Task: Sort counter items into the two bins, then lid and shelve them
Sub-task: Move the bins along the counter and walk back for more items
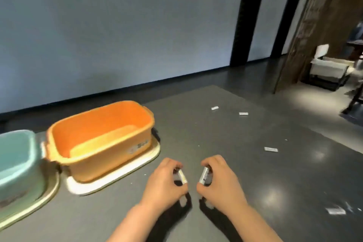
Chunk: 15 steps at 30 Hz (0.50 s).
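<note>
Sorting barely begun: left hand [165, 180] pinches one packet [182, 176], right hand [220, 180] another [205, 175], both just right of the empty orange bin [102, 135]; four packets lie farther right; lids unfitted, I judge.

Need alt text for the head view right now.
Each hand, left and right, pinches a small white packet above a grey counter. An empty orange bin and a teal bin sit left; more packets lie right.
</note>
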Available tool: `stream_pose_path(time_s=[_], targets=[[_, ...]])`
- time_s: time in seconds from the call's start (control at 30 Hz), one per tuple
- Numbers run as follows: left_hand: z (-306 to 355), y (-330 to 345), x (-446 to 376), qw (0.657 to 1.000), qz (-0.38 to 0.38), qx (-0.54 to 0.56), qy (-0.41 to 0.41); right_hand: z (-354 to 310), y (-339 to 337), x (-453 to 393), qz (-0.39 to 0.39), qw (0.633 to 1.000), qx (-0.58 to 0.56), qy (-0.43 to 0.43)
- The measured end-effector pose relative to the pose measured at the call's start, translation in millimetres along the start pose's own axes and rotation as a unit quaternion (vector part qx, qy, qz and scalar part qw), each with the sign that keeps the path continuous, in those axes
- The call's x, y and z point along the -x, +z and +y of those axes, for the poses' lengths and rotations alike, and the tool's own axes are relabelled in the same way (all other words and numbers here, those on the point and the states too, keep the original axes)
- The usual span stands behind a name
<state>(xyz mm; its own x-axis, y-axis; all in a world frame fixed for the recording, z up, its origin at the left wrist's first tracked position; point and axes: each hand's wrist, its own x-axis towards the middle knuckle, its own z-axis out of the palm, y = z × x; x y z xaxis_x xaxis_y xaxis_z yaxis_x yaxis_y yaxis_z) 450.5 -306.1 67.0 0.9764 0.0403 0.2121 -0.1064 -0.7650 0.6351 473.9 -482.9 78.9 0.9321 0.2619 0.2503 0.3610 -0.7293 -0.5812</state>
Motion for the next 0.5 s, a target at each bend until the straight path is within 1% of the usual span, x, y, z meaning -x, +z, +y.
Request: stream_pose_path(time_s=[0.07,0.17,0.3,0.4,0.5], targets=[[-39,-60,27,0.996,0.072,-0.007,-0.045,-61,38,-13,-0.036,0.996,-0.043,-0.064],[-88,-144,75,0.983,0.154,-0.024,-0.097,-152,93,-20,-0.091,0.981,-0.081,-0.151],[-143,-237,136,0.947,0.268,-0.068,-0.163,-256,157,-20,-0.131,0.957,-0.12,-0.23],[-179,-288,174,0.925,0.31,-0.088,-0.2,-314,192,-24,-0.139,0.947,-0.121,-0.264],[-210,-320,191,0.913,0.332,-0.095,-0.215,-350,219,-37,-0.129,0.949,-0.117,-0.262]])
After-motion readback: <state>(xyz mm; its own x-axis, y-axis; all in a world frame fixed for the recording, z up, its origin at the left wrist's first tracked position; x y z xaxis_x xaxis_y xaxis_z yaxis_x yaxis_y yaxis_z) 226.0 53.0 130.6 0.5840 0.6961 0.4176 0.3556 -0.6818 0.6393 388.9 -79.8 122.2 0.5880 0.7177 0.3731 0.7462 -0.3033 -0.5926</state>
